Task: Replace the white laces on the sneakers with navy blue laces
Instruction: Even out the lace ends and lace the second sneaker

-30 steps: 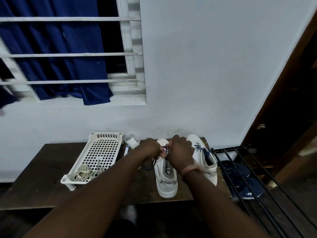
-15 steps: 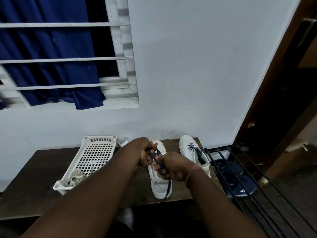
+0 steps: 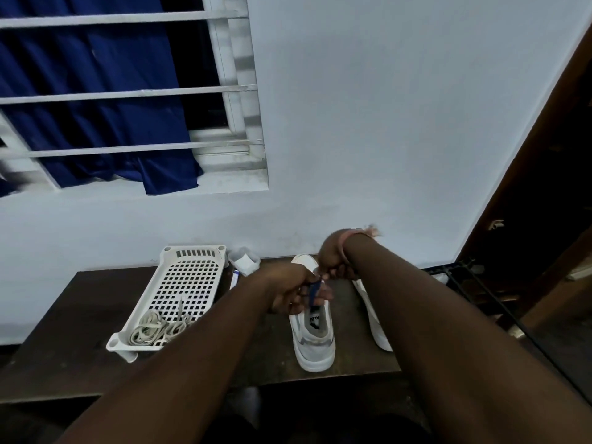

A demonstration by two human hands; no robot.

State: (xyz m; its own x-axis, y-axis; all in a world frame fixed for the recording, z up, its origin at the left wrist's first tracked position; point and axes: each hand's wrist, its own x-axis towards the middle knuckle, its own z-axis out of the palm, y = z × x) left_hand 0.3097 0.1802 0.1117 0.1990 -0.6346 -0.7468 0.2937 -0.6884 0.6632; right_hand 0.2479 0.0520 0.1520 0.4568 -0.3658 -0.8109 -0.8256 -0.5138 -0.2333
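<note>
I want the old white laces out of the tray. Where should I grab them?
Pinch the white laces from above at the middle of the bundle: they lie loosely coiled in the tray's near end, with low rims around, so a sideways approach looks blocked.

A single view comes from a wide-angle camera worn on the person's head. It looks forward and downward along both outstretched forearms, which enter from the bottom edge and converge near the middle of the frame. It faces a pale wall square-on, with a barred window in the upper left and a dark wooden door frame slanting down the right edge, its line bent by the lens. The dark worktop lies low in the frame, pushed against the wall, seen from above and at arm's reach. The left hand and right hand meet over its far half, near the wall.
</note>
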